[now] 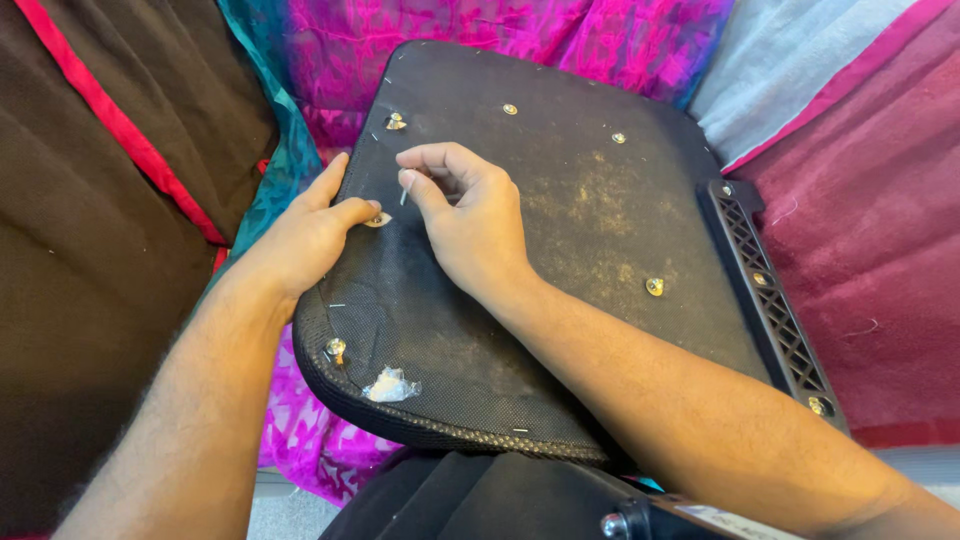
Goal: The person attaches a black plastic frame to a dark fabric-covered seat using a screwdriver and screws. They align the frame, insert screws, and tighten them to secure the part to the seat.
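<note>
1. An upturned seat base — a black fabric-covered panel, dusty toward its middle — lies tilted on bright magenta cloth, with dark brown cloth off its left edge and maroon cloth off its right.
2. The left hand rests on the panel's left edge, thumb up over the rim and forefinger pressing a small metal fitting; it pins the panel and grips nothing.
3. The right hand sits just right of that fitting, over the panel's upper left, its fingers pinched on a thin pale pin that stands nearly upright.
4. Other fittings dot the panel: one above the hands, two along the top, one right of centre, one at the lower-left corner beside a crumpled scrap of clear plastic.
5. The panel looks stiff and fairly weighty, best gripped by its rim; the pin looks light, thin and easy to drop, so a fingertip pinch suits it.
</note>
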